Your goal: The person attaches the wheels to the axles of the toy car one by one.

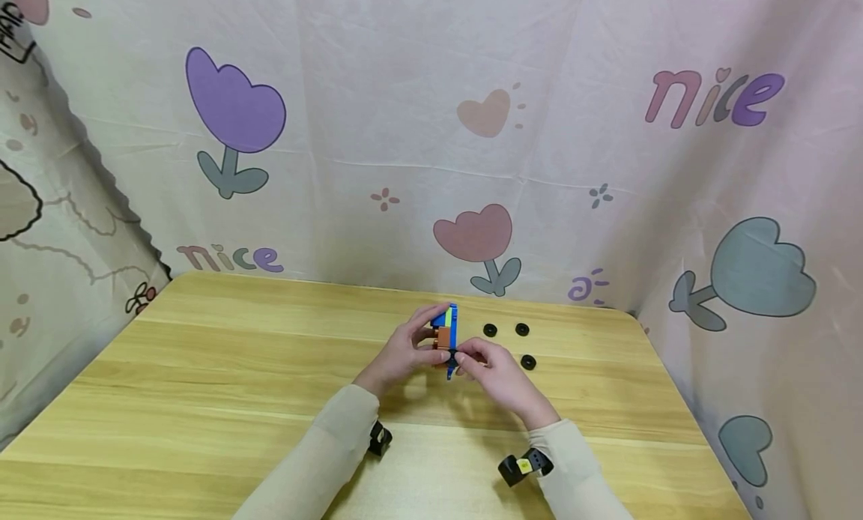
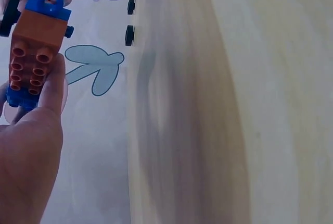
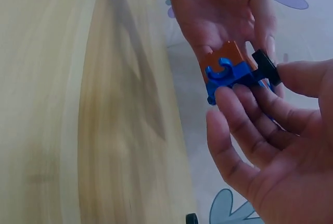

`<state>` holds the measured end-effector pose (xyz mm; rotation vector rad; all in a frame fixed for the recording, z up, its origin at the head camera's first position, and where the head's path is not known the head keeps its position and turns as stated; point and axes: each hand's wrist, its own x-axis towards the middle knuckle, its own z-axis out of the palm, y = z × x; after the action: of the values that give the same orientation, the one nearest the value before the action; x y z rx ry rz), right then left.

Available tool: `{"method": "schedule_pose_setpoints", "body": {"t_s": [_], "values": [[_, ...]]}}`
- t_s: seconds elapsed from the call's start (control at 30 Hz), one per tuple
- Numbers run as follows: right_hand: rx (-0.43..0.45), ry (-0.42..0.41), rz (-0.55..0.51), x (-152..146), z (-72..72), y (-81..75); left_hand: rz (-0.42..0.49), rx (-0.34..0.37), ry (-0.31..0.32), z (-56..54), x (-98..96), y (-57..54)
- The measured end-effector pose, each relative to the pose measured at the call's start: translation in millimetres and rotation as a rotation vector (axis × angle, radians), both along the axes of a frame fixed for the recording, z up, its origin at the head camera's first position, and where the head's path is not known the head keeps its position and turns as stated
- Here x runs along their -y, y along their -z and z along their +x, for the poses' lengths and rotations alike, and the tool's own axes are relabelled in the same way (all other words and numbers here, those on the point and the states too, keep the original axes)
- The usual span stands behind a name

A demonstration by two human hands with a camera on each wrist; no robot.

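My left hand [image 1: 403, 355] grips a toy car of building blocks [image 1: 444, 337] above the table, fingers and thumb around its sides. In the left wrist view its studded orange block [image 2: 42, 32] sits on a blue base with a forked hook [image 2: 49, 5] at one end. A bare blue axle peg [image 2: 69, 31] sticks out on one side. On the other side is a black wheel [image 3: 266, 67], right at the axle end. My right hand [image 1: 502, 378] has its thumb on the wheel's outer face and fingertips against the blue base.
Three black wheels lie on the wooden table [image 1: 202, 370] beyond my right hand: one nearer the left [image 1: 490, 330], one at the back right [image 1: 522, 329] and one closer [image 1: 529, 362]. A printed curtain [image 1: 377, 130] hangs behind the table's far edge.
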<state>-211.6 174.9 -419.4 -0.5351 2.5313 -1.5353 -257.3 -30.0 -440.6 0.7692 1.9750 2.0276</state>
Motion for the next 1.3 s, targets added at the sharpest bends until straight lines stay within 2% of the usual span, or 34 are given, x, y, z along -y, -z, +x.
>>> {"method": "schedule_pose_setpoints", "body": {"t_s": [0.17, 0.43, 0.7, 1.03, 1.3], "values": [[0.078, -0.048, -0.083, 2, 0.9, -0.4, -0.005, -0.006, 0.004, 0.1, 0.1, -0.5], [0.118, -0.064, -0.167, 6, 6.7, -13.6, -0.008, 0.014, 0.003, -0.4, 0.7, -2.8], [0.103, -0.046, -0.176, 4, 2.9, -4.8, 0.002, -0.007, 0.015, 0.2, 1.5, -3.0], [0.164, -0.052, -0.186, 5, 3.0, -5.5, 0.020, 0.058, 0.026, 1.6, 0.1, 0.0], [0.140, -0.022, -0.186, 5, 2.6, 1.0, 0.020, 0.064, 0.022, 2.6, -0.7, -2.8]]}}
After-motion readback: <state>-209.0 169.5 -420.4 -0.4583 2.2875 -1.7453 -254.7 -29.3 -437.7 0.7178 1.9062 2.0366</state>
